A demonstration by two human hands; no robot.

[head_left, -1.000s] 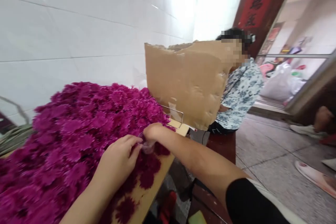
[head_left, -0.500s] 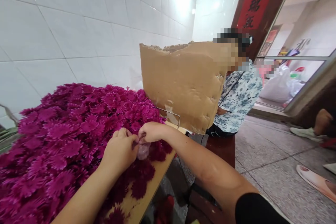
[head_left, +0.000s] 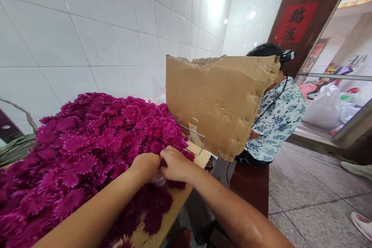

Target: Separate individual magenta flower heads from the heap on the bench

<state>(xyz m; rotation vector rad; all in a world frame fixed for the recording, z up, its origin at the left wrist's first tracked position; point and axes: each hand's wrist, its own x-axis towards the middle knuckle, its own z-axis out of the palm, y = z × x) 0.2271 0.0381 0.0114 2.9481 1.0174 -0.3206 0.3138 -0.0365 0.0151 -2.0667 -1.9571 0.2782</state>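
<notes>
A large heap of magenta artificial flower heads (head_left: 87,139) covers a wooden table (head_left: 200,157). My left hand (head_left: 147,164) and my right hand (head_left: 174,164) meet knuckle to knuckle at the heap's near right edge. Both are closed around a small clear plastic piece (head_left: 159,180) that shows just below them. Most of that piece is hidden by my fingers. Loose flower heads (head_left: 154,217) lie on the bare wood under my forearms.
A torn cardboard sheet (head_left: 217,100) stands upright at the table's far end, with a thin wire frame (head_left: 195,136) before it. Behind it sits a person in a flowered shirt (head_left: 276,124). White tiled wall on the left; a tiled floor (head_left: 314,197) and a dark red door (head_left: 299,23) on the right.
My two hands have drawn together from a loose pinch into a tight closed grip on the clear piece. The view has shifted slightly left and up.
</notes>
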